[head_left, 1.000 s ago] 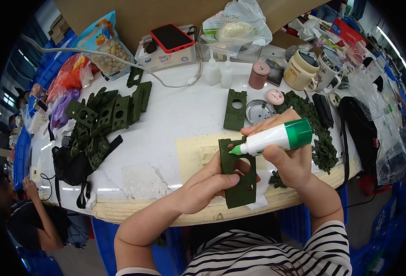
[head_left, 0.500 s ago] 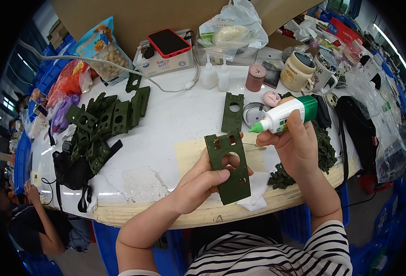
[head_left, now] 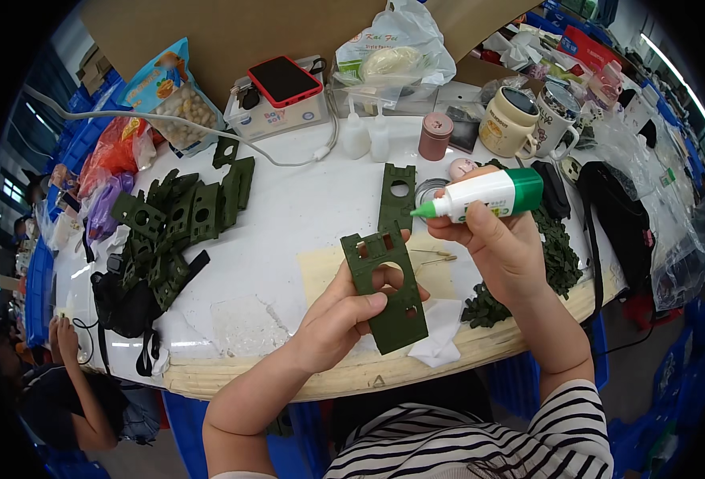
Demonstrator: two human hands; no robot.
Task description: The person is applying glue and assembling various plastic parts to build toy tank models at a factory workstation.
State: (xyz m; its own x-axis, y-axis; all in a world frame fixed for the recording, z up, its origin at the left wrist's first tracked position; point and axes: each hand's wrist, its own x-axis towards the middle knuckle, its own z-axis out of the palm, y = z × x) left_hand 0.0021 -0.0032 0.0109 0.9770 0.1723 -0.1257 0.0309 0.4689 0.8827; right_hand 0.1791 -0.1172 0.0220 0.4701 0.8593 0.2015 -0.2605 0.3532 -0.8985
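My left hand (head_left: 338,318) grips a dark green plastic model part (head_left: 398,323), a flat plate with a large round hole, thumb on its face and fingers behind. In my right hand (head_left: 503,249) is a white glue bottle (head_left: 471,196) with a green base, lying nearly level. Its green pointed nozzle aims left, above the upper end of the plate and apart from it. A similar green plate (head_left: 398,199) lies flat on the table just beyond. Thin tools (head_left: 439,257) rest on a beige sheet (head_left: 320,267) under my hands.
Many green plates (head_left: 185,211) are heaped at the left, small green pieces (head_left: 556,259) at the right. Squeeze bottles (head_left: 356,137), a pink tin (head_left: 435,136) and mugs (head_left: 508,121) stand at the back. A white cable (head_left: 281,160) crosses the table. Another person (head_left: 69,383) sits at far left.
The glue bottle has moved left and slightly up relative to the plate, and its nozzle has come nearer the plate's upper end. My left hand still holds the plate, shifted slightly left.
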